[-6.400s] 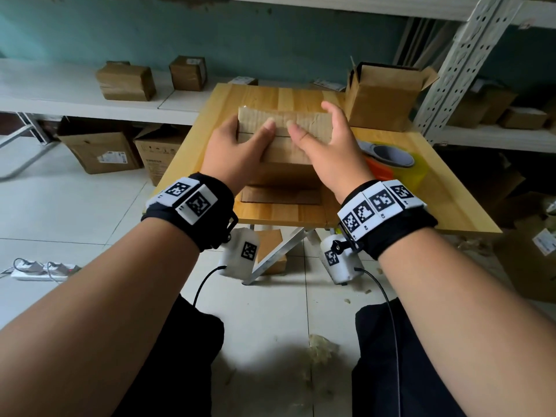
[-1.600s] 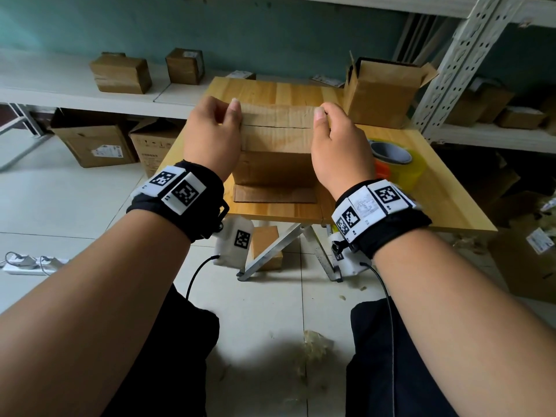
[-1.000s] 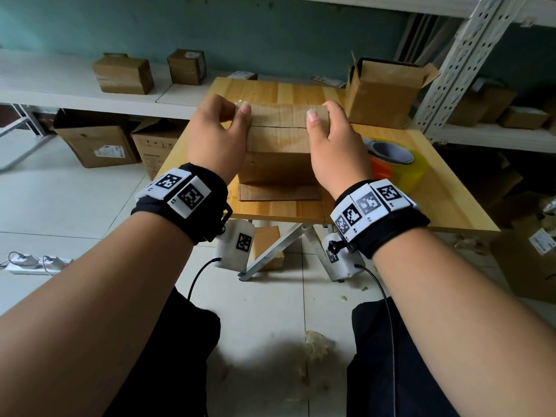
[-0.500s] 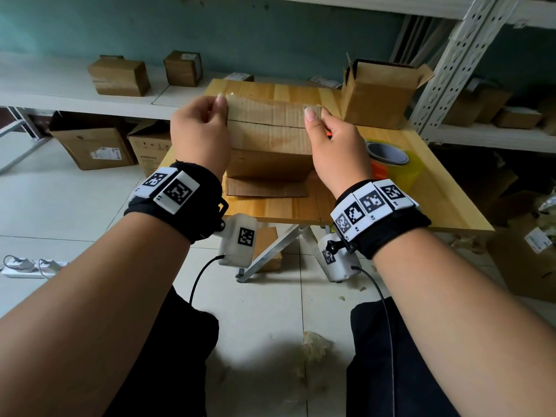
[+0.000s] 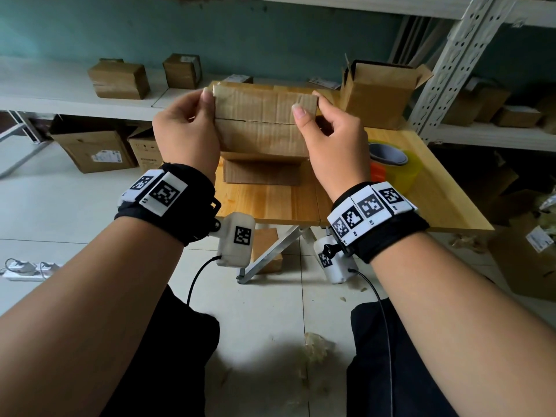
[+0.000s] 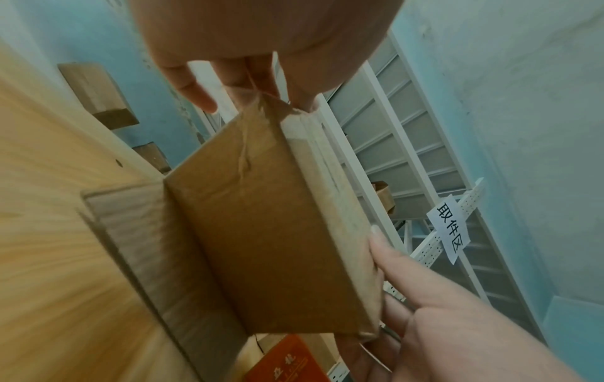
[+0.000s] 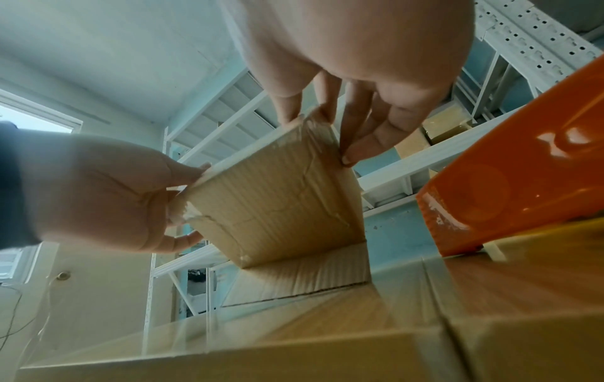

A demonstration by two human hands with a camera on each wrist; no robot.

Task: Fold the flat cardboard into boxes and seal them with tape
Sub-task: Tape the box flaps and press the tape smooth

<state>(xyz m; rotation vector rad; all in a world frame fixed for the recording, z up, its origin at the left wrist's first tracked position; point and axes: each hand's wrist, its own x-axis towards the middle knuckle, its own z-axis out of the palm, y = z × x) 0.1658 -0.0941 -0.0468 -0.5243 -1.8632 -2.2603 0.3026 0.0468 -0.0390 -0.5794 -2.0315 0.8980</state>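
Observation:
A small brown cardboard box [image 5: 264,124] stands at the near middle of the wooden table [image 5: 270,203], with glossy tape along its top. One lower flap [image 5: 261,173] sticks out toward me over the tabletop. My left hand [image 5: 204,109] pinches the box's upper left end, thumb on the near face. My right hand [image 5: 313,108] pinches the upper right end. The left wrist view shows the box [image 6: 271,232] and the fingertips [image 6: 202,100] at its taped corner. The right wrist view shows the box [image 7: 281,201] with fingertips [image 7: 349,157] on its edge.
A yellow tape roll [image 5: 397,167] in an orange dispenser [image 5: 377,176] sits right of the box. An open cardboard box [image 5: 379,94] stands at the table's back right. Closed boxes [image 5: 120,78] rest on the white shelf behind; more boxes sit on the floor.
My hands slid apart from the middle of the box's top to its two ends. The box shifted slightly left and tipped a little toward me.

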